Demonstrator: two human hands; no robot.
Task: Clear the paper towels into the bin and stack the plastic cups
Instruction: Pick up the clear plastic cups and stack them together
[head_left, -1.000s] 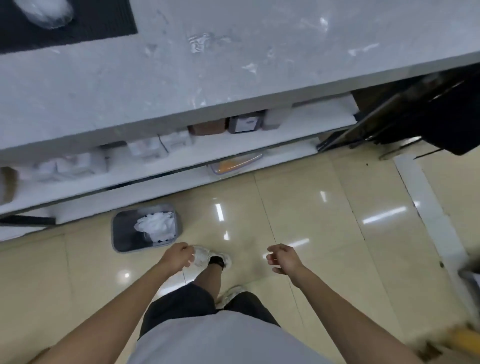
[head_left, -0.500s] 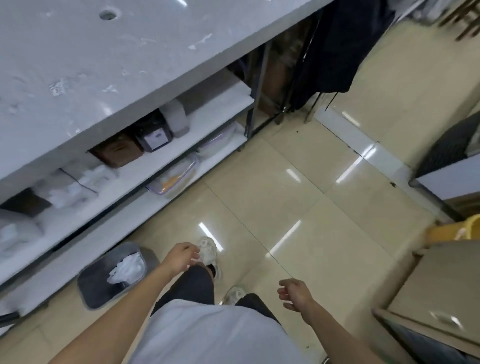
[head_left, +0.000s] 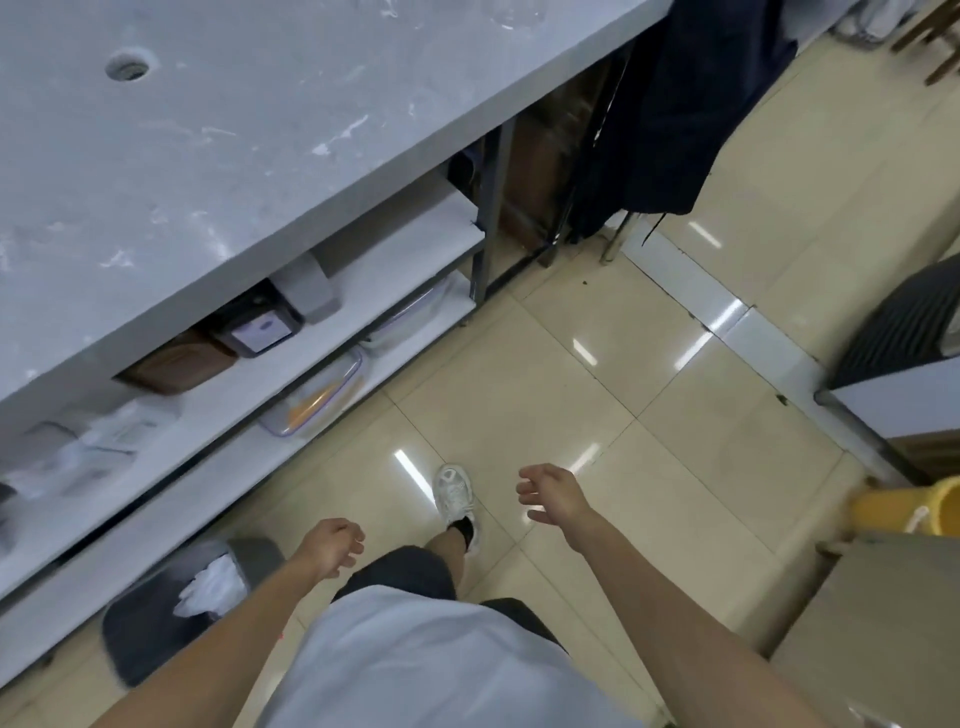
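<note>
A dark grey bin (head_left: 140, 629) stands on the floor at the lower left, against the counter's bottom shelf, with crumpled white paper towels (head_left: 213, 584) inside it. My left hand (head_left: 330, 545) hangs just right of the bin, fingers loosely curled, holding nothing. My right hand (head_left: 553, 493) is out over the tiled floor, fingers apart and empty. A clear plastic cup (head_left: 517, 13) shows only as a blurred rim at the top edge of the grey counter (head_left: 208, 156).
Shelves under the counter hold boxes, a dark device (head_left: 257, 327) and a clear container with an orange item (head_left: 317, 400). Dark clothing (head_left: 685, 104) hangs at the counter's end. A yellow object (head_left: 914, 509) and cabinets stand at the right. My shoe (head_left: 454, 493) is on the beige tiles.
The view has swung right along the counter, so the bin slid to the lower left. My right hand rose and spread its fingers. My left hand drew away from the bin.
</note>
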